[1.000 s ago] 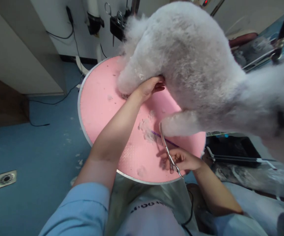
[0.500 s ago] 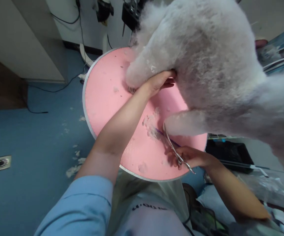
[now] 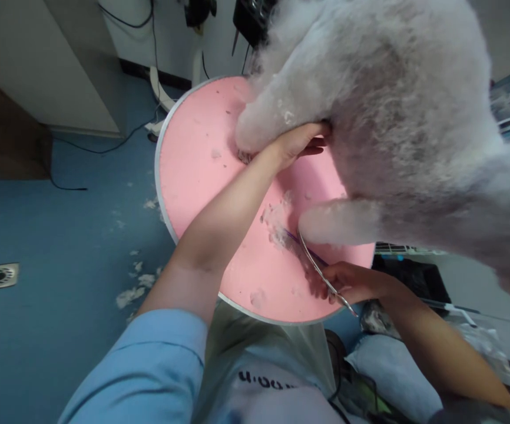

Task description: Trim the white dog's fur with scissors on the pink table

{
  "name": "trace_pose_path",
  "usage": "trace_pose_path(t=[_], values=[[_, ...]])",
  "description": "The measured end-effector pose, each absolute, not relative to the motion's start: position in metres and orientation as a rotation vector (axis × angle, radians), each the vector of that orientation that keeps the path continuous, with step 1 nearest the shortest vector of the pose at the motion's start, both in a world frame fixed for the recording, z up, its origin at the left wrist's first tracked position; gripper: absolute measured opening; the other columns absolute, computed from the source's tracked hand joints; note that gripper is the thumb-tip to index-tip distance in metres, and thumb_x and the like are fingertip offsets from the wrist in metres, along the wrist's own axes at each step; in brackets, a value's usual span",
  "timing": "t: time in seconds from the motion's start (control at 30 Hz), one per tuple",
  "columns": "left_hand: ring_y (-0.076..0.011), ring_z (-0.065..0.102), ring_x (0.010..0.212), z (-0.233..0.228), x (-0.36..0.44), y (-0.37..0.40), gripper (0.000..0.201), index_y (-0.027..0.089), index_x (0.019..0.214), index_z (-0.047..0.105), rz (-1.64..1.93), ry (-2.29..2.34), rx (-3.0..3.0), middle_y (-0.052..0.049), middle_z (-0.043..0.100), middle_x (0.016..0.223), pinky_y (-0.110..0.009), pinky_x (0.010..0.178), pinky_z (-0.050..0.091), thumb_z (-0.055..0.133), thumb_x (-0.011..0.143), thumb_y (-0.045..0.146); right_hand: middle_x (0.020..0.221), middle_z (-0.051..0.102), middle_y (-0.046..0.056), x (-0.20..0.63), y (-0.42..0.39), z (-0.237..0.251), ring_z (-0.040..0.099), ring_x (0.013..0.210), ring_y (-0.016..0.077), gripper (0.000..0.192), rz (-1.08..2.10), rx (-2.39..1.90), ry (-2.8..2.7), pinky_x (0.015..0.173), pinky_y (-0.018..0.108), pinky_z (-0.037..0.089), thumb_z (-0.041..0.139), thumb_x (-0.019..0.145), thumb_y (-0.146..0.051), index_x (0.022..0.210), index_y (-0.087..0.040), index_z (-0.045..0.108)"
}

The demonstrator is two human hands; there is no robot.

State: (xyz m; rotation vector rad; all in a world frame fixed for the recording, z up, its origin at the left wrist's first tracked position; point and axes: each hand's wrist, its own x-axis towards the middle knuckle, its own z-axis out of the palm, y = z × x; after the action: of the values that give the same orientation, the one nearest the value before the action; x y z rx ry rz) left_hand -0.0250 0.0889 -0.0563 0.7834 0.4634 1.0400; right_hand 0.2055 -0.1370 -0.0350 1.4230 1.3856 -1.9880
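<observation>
A fluffy white-grey dog [image 3: 396, 106] stands on a round pink grooming table [image 3: 202, 194]. My left hand [image 3: 303, 144] rests against the inside of one of its legs, near the belly, with fingers stretched out and tips partly hidden by fur. My right hand [image 3: 345, 281] is closed round silver curved scissors [image 3: 314, 264]. Their tips are beside the foot of another trimmed leg [image 3: 338, 222]; the blades look close together. A thin purple strip [image 3: 291, 236], perhaps a comb's spine, runs behind the scissors towards that hand. I cannot tell whether the hand also holds it.
Cut fur tufts [image 3: 277, 221] lie on the table, and more fur [image 3: 131, 294] is on the blue floor. A black holder with tools [image 3: 250, 20] stands behind the dog. Cables [image 3: 122, 144] trail across the floor by the cabinet [image 3: 43, 65]. A white bag [image 3: 391, 368] sits at lower right.
The view has shifted slightly, so the dog and table sit a little farther right. The scissors remain in my right hand by the foot, and my left hand stays against the leg.
</observation>
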Motion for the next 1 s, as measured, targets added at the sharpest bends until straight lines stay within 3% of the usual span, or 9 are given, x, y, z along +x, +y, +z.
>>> trace_pose_path(t=[0.2,0.4,0.57,0.83,1.0], values=[[-0.0182,0.059,0.1,-0.051,-0.027,0.085,0.009,0.015,0.08,0.057,1.028,0.46,0.791,-0.007,0.065,0.091,-0.034,0.099,0.05,0.056,0.082,0.023,0.089,0.071,0.005,0.204,-0.132,-0.02,0.067,0.08,0.0173,0.029,-1.8,1.373,1.456,0.071,0.027,0.054,0.073,0.075,-0.032,0.098,-0.013,0.072],[-0.0146,0.059,0.096,-0.042,-0.03,0.08,0.01,0.011,0.086,0.056,1.006,0.486,0.825,-0.008,0.064,0.106,-0.031,0.097,0.048,0.048,0.089,0.017,0.085,0.074,0.007,0.202,-0.126,0.009,0.07,0.08,0.0222,0.026,-1.422,1.359,1.523,0.071,0.029,0.054,0.065,0.068,-0.02,0.092,-0.014,0.072],[-0.0167,0.061,0.103,-0.039,-0.032,0.078,0.011,0.012,0.09,0.056,1.018,0.491,0.849,-0.008,0.063,0.114,-0.032,0.099,0.047,0.046,0.092,0.017,0.098,0.075,0.01,0.209,-0.116,0.01,0.072,0.09,0.0254,0.034,-1.458,1.384,1.511,0.079,0.032,0.056,0.067,0.067,-0.024,0.099,-0.014,0.07],[-0.0201,0.06,0.11,-0.037,-0.034,0.077,0.016,0.007,0.097,0.058,1.007,0.459,0.848,-0.015,0.059,0.124,-0.037,0.107,0.042,0.047,0.093,0.019,0.091,0.074,0.008,0.206,-0.117,0.004,0.071,0.085,0.0244,0.024,-1.499,1.413,1.418,0.073,0.031,0.056,0.069,0.07,-0.03,0.089,-0.016,0.067],[-0.0165,0.06,0.101,-0.04,-0.032,0.079,0.012,0.01,0.09,0.057,1.009,0.443,0.844,-0.013,0.06,0.12,-0.035,0.102,0.044,0.05,0.091,0.02,0.097,0.074,0.008,0.201,-0.12,0.001,0.072,0.089,0.0243,0.035,-1.526,1.444,1.463,0.078,0.033,0.057,0.072,0.07,-0.034,0.099,-0.016,0.067]])
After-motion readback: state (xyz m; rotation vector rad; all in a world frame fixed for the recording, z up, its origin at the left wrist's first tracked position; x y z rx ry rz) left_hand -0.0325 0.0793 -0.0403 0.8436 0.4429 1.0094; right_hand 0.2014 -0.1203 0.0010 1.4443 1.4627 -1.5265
